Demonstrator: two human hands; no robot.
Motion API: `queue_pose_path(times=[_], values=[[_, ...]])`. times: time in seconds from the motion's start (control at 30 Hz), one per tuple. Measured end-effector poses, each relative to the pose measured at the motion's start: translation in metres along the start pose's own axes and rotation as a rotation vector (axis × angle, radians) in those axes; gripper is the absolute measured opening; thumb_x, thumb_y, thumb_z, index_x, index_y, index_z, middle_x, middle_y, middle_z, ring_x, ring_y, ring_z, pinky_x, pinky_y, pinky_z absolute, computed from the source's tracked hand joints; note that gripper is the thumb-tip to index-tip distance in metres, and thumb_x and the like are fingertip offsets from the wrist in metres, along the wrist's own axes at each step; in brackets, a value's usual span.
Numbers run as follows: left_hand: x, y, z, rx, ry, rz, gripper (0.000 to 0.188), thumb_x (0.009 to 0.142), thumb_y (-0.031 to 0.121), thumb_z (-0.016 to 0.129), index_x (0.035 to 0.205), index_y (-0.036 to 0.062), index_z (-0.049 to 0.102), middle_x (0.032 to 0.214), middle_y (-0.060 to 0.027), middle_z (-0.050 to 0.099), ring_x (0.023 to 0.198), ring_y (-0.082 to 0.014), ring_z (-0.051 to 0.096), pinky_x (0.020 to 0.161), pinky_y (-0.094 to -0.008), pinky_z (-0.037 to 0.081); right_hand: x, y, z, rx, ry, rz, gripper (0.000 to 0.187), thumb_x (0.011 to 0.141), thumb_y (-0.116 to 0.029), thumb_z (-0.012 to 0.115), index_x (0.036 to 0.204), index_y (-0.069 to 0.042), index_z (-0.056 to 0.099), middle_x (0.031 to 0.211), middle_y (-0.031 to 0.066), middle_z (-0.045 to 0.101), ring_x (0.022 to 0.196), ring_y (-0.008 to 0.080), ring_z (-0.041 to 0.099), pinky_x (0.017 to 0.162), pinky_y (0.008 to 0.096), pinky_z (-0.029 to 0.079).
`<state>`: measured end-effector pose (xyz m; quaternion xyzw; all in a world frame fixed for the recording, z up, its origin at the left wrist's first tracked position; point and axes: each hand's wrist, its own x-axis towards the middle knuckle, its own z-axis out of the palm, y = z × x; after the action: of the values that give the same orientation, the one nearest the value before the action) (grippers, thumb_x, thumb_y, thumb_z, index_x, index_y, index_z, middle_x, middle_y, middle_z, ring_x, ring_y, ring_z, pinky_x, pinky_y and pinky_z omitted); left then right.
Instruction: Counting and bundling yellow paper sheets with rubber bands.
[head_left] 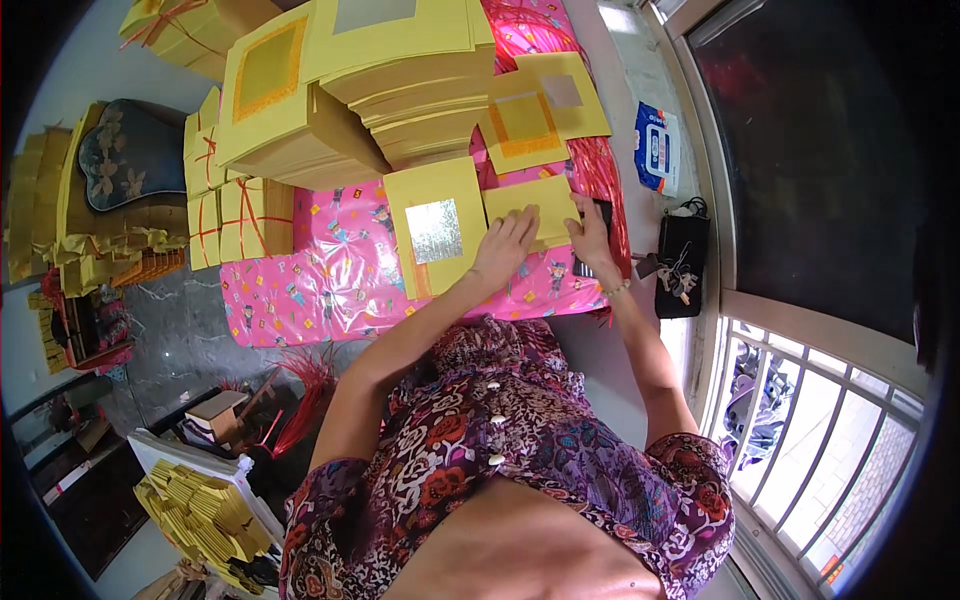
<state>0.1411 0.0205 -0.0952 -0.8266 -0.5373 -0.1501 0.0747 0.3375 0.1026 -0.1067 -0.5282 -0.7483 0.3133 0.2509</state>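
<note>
A folded sheet of yellow paper [545, 205] lies on the pink patterned table cover in front of me. My left hand [508, 242] rests on its left part, palm down, with the fingers stretched out flat. At the paper's right edge is my right hand [590, 238], its thumb and fingers apart and touching that edge. Beneath the right hand a dark flat object [598, 267] shows in part. Just left of the folded sheet lies a yellow sheet with a silver foil square [436, 232]. Beyond are yellow sheets with an orange-framed gold square [522, 122] and a silver square.
Tall stacks of yellow paper [300, 135] stand at the back. Bundles tied with red string [255, 215] sit at the left. Red shiny strands [597, 165] hang along the table's right side. A blue-and-white wipes pack [655, 150] and a black bag with keys [682, 270] lie by the window.
</note>
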Motion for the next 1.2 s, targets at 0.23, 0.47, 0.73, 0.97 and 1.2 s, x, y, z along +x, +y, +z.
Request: queue_pose_path(times=[0.23, 0.47, 0.73, 0.97, 1.2], values=[[-0.012, 0.017, 0.027, 0.0, -0.256, -0.034, 0.046, 0.082, 0.016, 0.052, 0.125, -0.0015, 0.051, 0.124, -0.0115, 0.047, 0.103, -0.0226, 0.047, 0.087, -0.0316, 0.042, -0.016, -0.01, 0.011, -0.244, 0.015, -0.043, 0.045, 0.081, 0.001, 0.059, 0.124, -0.005, 0.048, 0.111, 0.0205, 0.049, 0.105, 0.0385, 0.052, 0.086, 0.0424, 0.046], [-0.005, 0.019, 0.026, -0.174, -0.463, -0.14, 0.046, 0.081, 0.014, 0.055, 0.125, -0.0003, 0.052, 0.124, -0.01, 0.045, 0.107, -0.0229, 0.048, 0.085, -0.0333, 0.05, -0.008, -0.022, 0.026, -0.153, -0.146, -0.064, 0.041, 0.081, -0.009, 0.064, 0.119, -0.004, 0.05, 0.101, 0.0183, 0.051, 0.093, 0.034, 0.054, 0.079, 0.0423, 0.047], [-0.008, 0.01, 0.021, -0.351, -0.337, -0.141, 0.037, 0.077, 0.01, 0.058, 0.113, 0.0002, 0.057, 0.112, -0.0129, 0.054, 0.097, -0.0283, 0.057, 0.085, -0.0384, 0.05, -0.013, -0.002, 0.046, -0.237, -0.178, -0.152, 0.05, 0.08, -0.006, 0.065, 0.124, -0.003, 0.042, 0.103, 0.0194, 0.052, 0.098, 0.037, 0.052, 0.086, 0.0436, 0.043], [-0.033, -0.006, -0.028, -0.701, 0.054, -0.27, 0.034, 0.077, 0.004, 0.062, 0.111, 0.0037, 0.063, 0.11, -0.0168, 0.062, 0.099, -0.0343, 0.059, 0.086, -0.0406, 0.05, -0.023, -0.013, 0.045, -0.299, -0.101, -0.165, 0.045, 0.081, -0.011, 0.065, 0.122, -0.004, 0.046, 0.107, 0.0213, 0.052, 0.102, 0.0387, 0.051, 0.088, 0.0457, 0.043], [-0.099, -0.052, -0.062, -0.707, 0.122, -0.513, 0.028, 0.078, 0.001, 0.061, 0.105, 0.0052, 0.065, 0.105, -0.0148, 0.063, 0.096, -0.0338, 0.059, 0.085, -0.0406, 0.05, -0.015, -0.036, 0.023, -0.266, -0.035, -0.216, 0.022, 0.084, -0.012, 0.063, 0.105, -0.006, 0.059, 0.096, 0.014, 0.056, 0.093, 0.0345, 0.055, 0.081, 0.0425, 0.047]])
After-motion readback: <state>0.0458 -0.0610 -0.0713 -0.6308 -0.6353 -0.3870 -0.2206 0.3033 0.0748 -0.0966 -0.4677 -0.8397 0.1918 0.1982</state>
